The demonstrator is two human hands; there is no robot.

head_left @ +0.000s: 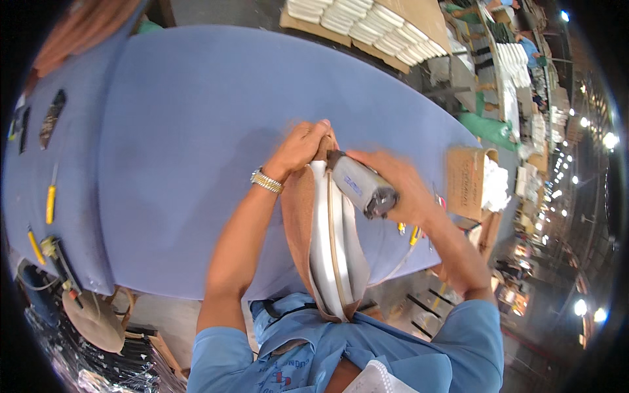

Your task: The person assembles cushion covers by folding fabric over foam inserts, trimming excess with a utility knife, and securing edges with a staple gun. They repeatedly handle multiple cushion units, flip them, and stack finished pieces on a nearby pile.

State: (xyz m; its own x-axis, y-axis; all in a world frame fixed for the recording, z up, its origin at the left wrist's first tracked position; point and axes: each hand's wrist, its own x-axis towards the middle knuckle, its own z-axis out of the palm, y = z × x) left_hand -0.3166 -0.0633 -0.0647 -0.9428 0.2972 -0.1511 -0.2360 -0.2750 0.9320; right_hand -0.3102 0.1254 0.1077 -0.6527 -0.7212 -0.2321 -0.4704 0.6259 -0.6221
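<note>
A long, curved brown leather-like piece (298, 226) stretches from my waist towards the middle of the table, with white material and a narrow tan strip along its open side. My left hand (304, 147), with a metal watch on its wrist, is closed around the piece's far end. My right hand (400, 187), slightly blurred, grips a grey block-shaped hand tool (357, 181) with black ends. The tool's far end is against or very near the brown piece, beside my left fingers; exact contact is hidden. The near end rests at my blue shirt (367, 347).
A blue cloth-covered table (183, 131) spreads beneath my hands. Yellow-handled tools (50, 204) and a dark knife-shaped item (52, 118) lie at left. A cardboard box (465, 180) with white stuff stands right. Stacked white pieces (367, 26) are beyond the far edge.
</note>
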